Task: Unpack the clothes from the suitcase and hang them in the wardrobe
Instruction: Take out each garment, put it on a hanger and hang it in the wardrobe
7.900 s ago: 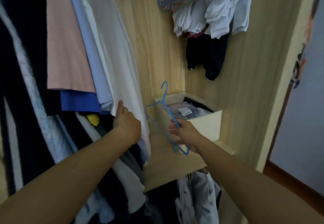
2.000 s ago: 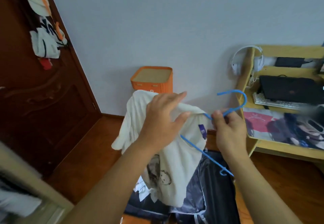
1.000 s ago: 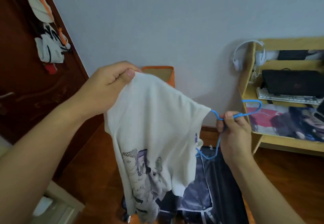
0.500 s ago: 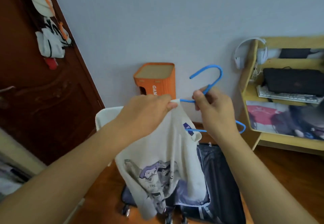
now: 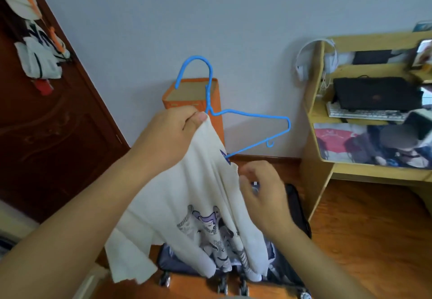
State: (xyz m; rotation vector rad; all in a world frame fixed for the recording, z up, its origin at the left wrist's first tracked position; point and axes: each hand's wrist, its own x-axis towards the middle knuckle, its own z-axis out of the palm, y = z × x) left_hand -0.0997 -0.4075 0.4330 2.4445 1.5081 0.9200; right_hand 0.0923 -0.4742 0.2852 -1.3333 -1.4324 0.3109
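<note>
A dark wooden door stands at the far left with a bag hung on it. Next comes the left hand: its grip pinches the top of the white T-shirt together with the neck of the blue hanger, thumb pressed on the cloth. Held that way, one hand carries both things, so the hook stays upright and the shirt hangs free. Behind it an orange box sits against the wall. The hanger's left arm seems to be inside the shirt, while its right arm sticks out bare. The right hand is just beside the collar edge, fingers loosely curled; I cannot tell whether its grip has any cloth, though it looks placed to pull the collar over that bare arm. Below lies the open suitcase on the floor. At the right stands the table with a laptop on its shelf.
</note>
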